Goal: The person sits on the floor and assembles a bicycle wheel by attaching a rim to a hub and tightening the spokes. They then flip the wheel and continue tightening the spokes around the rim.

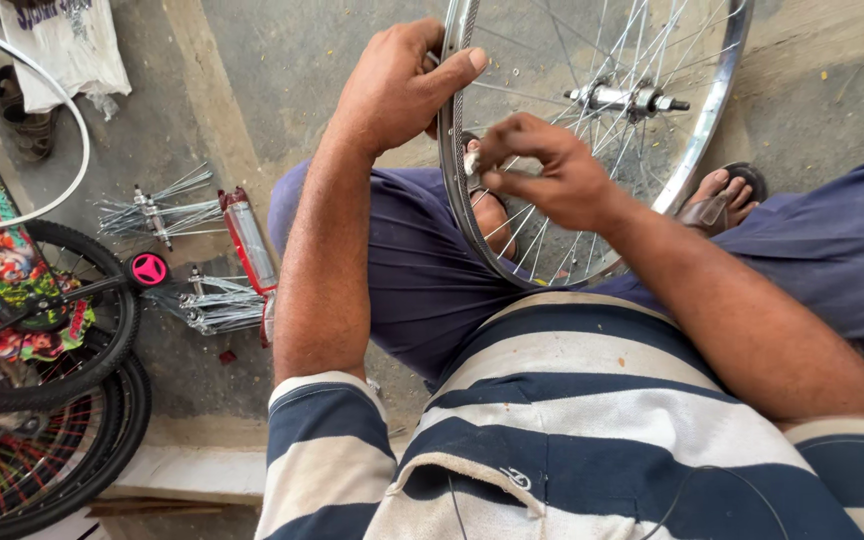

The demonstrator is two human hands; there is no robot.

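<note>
left hand [397, 85] clamped round wheel rim [452, 150]; right hand [542, 170] fingertips pinched at spoke nipple.

Concrete floor [282, 60]; spoked hubs [162, 212], tyres [82, 430]

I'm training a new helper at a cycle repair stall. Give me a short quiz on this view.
1. True or false: the left hand grips the rim of the spoked wheel.
2. The right hand pinches at: A) the hub B) a spot at the rim C) a sandal.
3. What lies on the floor left of the person's knee?

Key
1. True.
2. B.
3. Bundles of loose spokes with hubs, by a red and silver box.
</note>
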